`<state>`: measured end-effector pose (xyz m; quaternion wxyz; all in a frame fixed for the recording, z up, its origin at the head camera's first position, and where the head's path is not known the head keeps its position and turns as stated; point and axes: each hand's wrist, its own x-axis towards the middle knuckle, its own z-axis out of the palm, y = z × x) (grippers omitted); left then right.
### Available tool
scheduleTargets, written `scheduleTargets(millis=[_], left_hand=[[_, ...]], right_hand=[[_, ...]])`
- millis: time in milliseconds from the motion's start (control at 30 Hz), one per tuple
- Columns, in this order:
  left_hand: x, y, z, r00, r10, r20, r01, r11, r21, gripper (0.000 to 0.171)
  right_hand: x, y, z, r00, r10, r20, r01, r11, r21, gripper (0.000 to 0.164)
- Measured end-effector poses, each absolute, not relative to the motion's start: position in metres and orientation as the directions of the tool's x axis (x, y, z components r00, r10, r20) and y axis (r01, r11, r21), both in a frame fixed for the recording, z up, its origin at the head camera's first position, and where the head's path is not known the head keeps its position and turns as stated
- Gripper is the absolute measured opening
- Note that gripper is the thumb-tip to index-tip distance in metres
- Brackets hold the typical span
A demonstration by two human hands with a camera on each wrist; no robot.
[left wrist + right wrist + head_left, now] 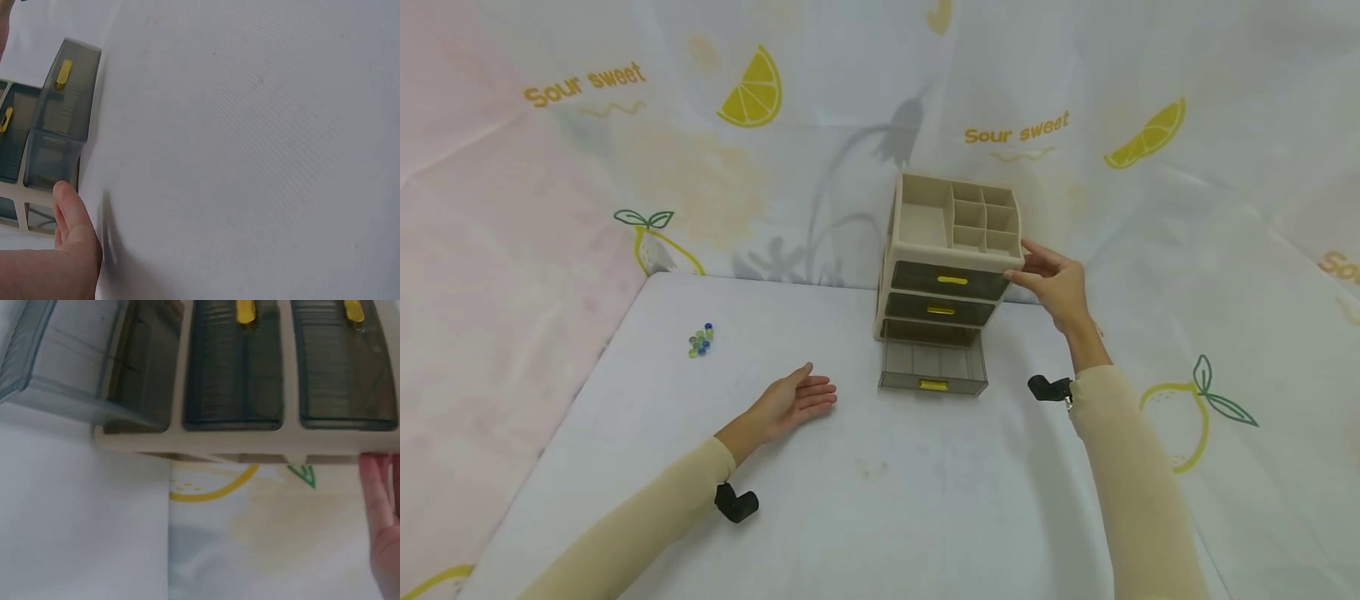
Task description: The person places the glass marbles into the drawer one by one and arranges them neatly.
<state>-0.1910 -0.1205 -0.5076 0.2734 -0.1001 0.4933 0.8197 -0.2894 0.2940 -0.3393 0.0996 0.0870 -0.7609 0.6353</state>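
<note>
A beige desktop drawer organizer (951,257) with dark see-through fronts stands at the back of the table. Its bottom drawer (934,375) is pulled out and looks empty inside; the two drawers above it are closed. My right hand (1054,283) touches the organizer's upper right side, thumb at the front corner and fingers along the side wall. In the right wrist view, straight fingers (375,494) meet that wall. My left hand (790,404) holds nothing, its fingers extended toward the pulled-out drawer from the left. Several blue and green glass marbles (700,343) lie together at the table's left.
The white table (850,517) runs back to a hanging cloth (820,100) printed with lemons. The organizer's top tray (925,215) has several open compartments. Black wrist cameras (737,503) sit on both sleeves.
</note>
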Motion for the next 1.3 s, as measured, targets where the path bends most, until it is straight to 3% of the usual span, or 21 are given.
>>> scheduleTargets(millis=[167, 333, 767, 1000, 1133, 1233, 1300], left_hand=[[-0.190, -0.124, -0.512, -0.832, 0.347, -0.433, -0.544, -0.353, 0.761, 0.063], [-0.190, -0.124, -0.513, -0.832, 0.329, -0.446, -0.548, -0.372, 0.749, 0.063], [-0.203, -0.153, -0.503, -0.847, 0.326, -0.421, -0.520, -0.337, 0.785, 0.065], [-0.225, -0.208, -0.489, -0.882, 0.232, -0.410, -0.440, -0.096, 0.893, 0.057], [-0.236, -0.248, -0.484, -0.941, 0.141, -0.308, -0.287, 0.153, 0.946, 0.051], [-0.239, -0.274, -0.481, -0.979, 0.055, -0.196, -0.159, 0.397, 0.904, 0.044], [-0.239, -0.287, -0.482, -0.992, 0.014, -0.129, -0.097, 0.579, 0.810, 0.039]], right_hand=[[-0.299, 0.294, -0.335, -0.989, 0.039, 0.145, -0.142, 0.073, -0.987, 0.053], [-0.301, 0.290, -0.326, -0.998, 0.043, 0.050, -0.045, 0.109, -0.993, 0.063], [-0.298, 0.288, -0.327, -0.998, 0.058, 0.014, -0.007, 0.125, -0.992, 0.066], [-0.298, 0.287, -0.329, -0.998, 0.055, -0.018, 0.024, 0.103, -0.994, 0.069], [-0.298, 0.288, -0.327, -0.998, 0.055, -0.024, 0.028, 0.084, -0.996, 0.070], [-0.298, 0.289, -0.326, -0.998, 0.061, -0.024, 0.030, 0.096, -0.995, 0.071], [-0.298, 0.288, -0.325, -0.997, 0.066, -0.032, 0.039, 0.103, -0.994, 0.071]])
